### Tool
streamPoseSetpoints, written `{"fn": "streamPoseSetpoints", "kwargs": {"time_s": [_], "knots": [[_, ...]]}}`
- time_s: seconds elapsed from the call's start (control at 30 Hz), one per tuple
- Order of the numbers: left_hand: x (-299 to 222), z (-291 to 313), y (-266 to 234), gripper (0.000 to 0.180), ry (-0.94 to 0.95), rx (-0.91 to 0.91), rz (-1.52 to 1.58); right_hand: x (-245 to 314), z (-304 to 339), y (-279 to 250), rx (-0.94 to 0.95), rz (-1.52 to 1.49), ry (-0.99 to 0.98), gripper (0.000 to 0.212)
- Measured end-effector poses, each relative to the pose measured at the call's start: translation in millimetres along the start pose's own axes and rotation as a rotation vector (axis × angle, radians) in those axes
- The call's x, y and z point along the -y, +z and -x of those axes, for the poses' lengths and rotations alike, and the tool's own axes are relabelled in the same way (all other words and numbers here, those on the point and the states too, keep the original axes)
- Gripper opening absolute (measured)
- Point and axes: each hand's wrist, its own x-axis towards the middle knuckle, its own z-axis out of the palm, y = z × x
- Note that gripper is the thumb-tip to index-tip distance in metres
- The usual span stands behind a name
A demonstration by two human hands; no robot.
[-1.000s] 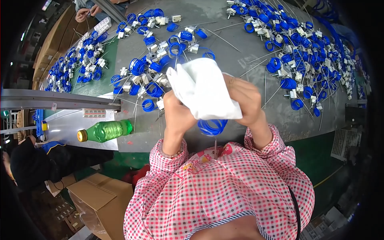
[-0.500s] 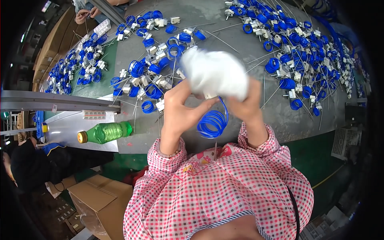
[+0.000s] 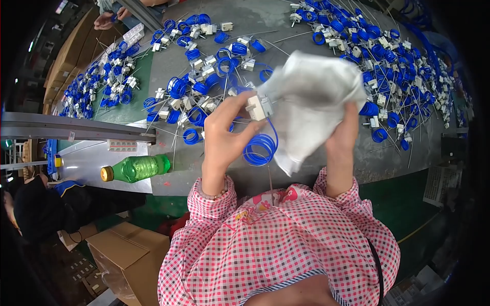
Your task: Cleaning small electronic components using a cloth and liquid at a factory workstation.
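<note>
My left hand point(image 3: 224, 133) is closed, pinching the cream block of a capillary thermostat point(image 3: 260, 107) between thumb and fingers. Its blue coiled tube point(image 3: 260, 149) hangs below the block over the near part of the table. To the right, my right hand point(image 3: 343, 133) grips a white cloth point(image 3: 324, 89), which is spread out, slightly blurred, and hides part of the table and some of my fingers. The cloth's left edge comes close to the block; whether they touch I cannot tell. Behind my left hand lies a loose group of similar thermostats point(image 3: 199, 87).
A large pile of thermostats point(image 3: 380, 66) covers the right side of the grey table point(image 3: 224, 176). More lie at the far left point(image 3: 109, 76), near another person's hands point(image 3: 104, 20). A green bottle point(image 3: 137, 168) lies on its side, below a metal rail point(image 3: 76, 126). An open cardboard box point(image 3: 130, 250) stands lower left.
The cloth, earlier bunched over the thermostat, has moved right with my right hand and spread open, uncovering the block. My left hand stays nearly in place; the coil has shifted slightly left and up.
</note>
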Motion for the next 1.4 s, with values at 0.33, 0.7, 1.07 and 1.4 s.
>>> {"fn": "streamPoseSetpoints", "kwargs": {"time_s": [0.33, 0.7, 1.07, 1.4], "knots": [[-8, -4, 12, 0.043, 0.474, -0.156, -0.259, 2, 17, 23, 0.246, 0.222, 0.015, 0.039], [-18, -8, -2, 0.035, 0.958, -0.089, -0.562, 21, 13, 39, 0.622, 0.653, -0.177, 0.022], [-16, -8, -1, 0.037, 0.908, -0.082, -0.557, 14, 8, 39, 0.541, 0.53, -0.047, 0.026], [-9, -10, -4, 0.034, 0.907, -0.1, -0.565, 10, 8, 36, 0.576, 0.669, -0.214, 0.03]]}}
